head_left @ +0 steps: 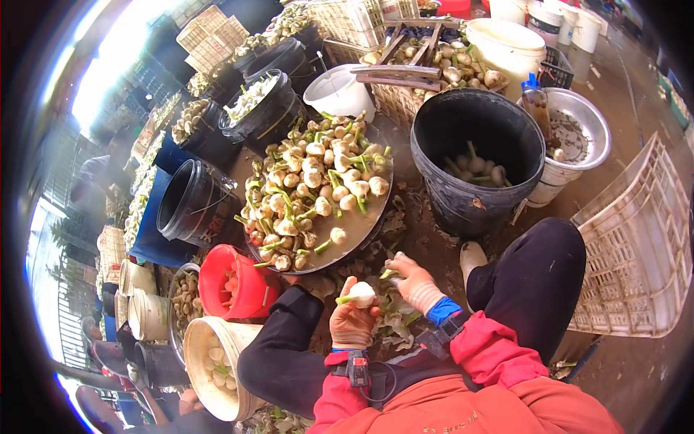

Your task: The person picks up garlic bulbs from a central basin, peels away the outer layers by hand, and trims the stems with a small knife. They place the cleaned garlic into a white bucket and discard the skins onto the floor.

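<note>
A white bulb with a short green stem [361, 293] rests in my left hand [353, 322], whose fingers curl round it. To its right, my right hand [418, 283] is closed around something small, too little of it showing to name, with a bit of green at the fingertips. Both hands wear orange-tinted gloves and are apart, above peelings [396, 318] on the ground between my knees. In front lies a round tray [361, 235] heaped with bulbs [314, 170] with green stems.
A black bucket [441, 192] with bulbs inside stands beyond my right knee. A red bucket [249, 304] and a cream bucket [246, 362] are at the left. A white plastic crate [636, 246] leans at the right. Other people's limbs show at lower left.
</note>
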### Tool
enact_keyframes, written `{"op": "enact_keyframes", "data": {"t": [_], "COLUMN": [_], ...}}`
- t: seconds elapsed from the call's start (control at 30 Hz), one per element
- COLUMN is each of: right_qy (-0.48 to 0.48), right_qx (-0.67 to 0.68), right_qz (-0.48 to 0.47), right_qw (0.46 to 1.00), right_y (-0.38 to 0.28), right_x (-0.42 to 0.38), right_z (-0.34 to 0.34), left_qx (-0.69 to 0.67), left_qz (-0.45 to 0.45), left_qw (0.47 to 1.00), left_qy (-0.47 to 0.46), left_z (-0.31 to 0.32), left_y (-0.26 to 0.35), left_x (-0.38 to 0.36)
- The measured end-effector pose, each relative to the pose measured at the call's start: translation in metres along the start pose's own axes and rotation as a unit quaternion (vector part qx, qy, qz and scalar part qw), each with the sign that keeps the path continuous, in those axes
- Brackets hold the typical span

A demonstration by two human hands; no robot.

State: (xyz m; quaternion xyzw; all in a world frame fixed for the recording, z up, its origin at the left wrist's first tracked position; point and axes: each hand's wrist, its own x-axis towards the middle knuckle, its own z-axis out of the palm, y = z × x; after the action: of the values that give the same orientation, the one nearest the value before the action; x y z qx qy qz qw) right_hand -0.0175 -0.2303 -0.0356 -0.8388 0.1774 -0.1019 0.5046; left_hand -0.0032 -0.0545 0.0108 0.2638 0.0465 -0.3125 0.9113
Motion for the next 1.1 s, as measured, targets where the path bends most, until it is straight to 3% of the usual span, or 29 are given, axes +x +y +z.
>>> {"op": "enact_keyframes", "data": {"t": [0.07, 0.1, 0.2, 0.23, 0.27, 0.33, 0.4, 0.47, 0.53, 0.73, 0.8, 0.87, 0.97, 1.0, 1.07, 1.1], "right_qy": [-0.110, -0.131, -0.191, -0.186, -0.185, -0.231, -0.220, -0.126, -0.130, -0.159, -0.128, -0.124, -0.136, -0.152, -0.208, -0.209], "right_qx": [0.238, 0.419, 0.387, 0.364, 0.364, 0.195, 0.216, 0.292, 0.337, 0.225, 0.122, 0.165, 0.187, 0.164, 0.161, 0.127], "right_qz": [0.061, 0.085, 0.091, 0.033, 0.033, 0.023, 0.050, 0.011, 0.043, 0.054, -0.057, -0.051, -0.027, -0.010, 0.008, -0.039], "right_qw": [0.963, 0.895, 0.898, 0.912, 0.912, 0.953, 0.950, 0.948, 0.931, 0.960, 0.983, 0.977, 0.973, 0.975, 0.965, 0.969], "right_y": [-0.016, -0.020, -0.046, -0.048, -0.050, -0.058, -0.066, -0.062, -0.060, -0.067, -0.050, -0.043, -0.042, -0.046, -0.051, -0.043], "right_x": [-0.002, -0.003, -0.010, -0.012, -0.013, -0.019, -0.020, -0.016, -0.018, -0.021, -0.021, -0.019, -0.018, -0.018, -0.021, -0.022], "right_z": [-0.004, -0.001, -0.014, -0.011, -0.011, -0.018, -0.022, -0.015, -0.015, -0.020, -0.005, 0.002, -0.001, -0.005, -0.008, 0.000], "left_qx": [-0.006, 0.027, 0.094, 0.084, 0.074, 0.030, 0.014, 0.007, -0.001, 0.035, 0.040, 0.094, 0.106, 0.049, -0.090, -0.092], "left_qz": [-0.017, 0.007, 0.053, 0.067, 0.080, 0.097, 0.086, 0.076, 0.028, 0.017, 0.026, -0.002, 0.031, 0.052, 0.074, 0.075], "left_qw": [1.000, 1.000, 0.991, 0.990, 0.988, 0.988, 0.993, 0.991, 0.993, 0.993, 0.991, 0.992, 0.986, 0.975, 0.970, 0.970], "left_qy": [-0.014, 0.010, 0.081, 0.097, 0.113, 0.115, 0.082, 0.106, 0.116, 0.112, 0.124, 0.088, 0.123, 0.212, 0.212, 0.213], "left_z": [-0.006, -0.008, -0.004, -0.008, -0.012, -0.013, -0.008, -0.012, -0.012, 0.002, 0.008, 0.008, -0.020, -0.032, -0.036, -0.038], "left_y": [0.001, 0.000, -0.003, -0.003, -0.003, -0.004, -0.001, 0.001, 0.002, -0.004, -0.006, -0.006, -0.007, -0.002, 0.003, 0.000], "left_x": [0.002, 0.002, 0.002, 0.003, 0.004, 0.005, 0.005, 0.005, 0.004, 0.004, 0.003, 0.001, 0.005, 0.006, 0.014, 0.013]}}
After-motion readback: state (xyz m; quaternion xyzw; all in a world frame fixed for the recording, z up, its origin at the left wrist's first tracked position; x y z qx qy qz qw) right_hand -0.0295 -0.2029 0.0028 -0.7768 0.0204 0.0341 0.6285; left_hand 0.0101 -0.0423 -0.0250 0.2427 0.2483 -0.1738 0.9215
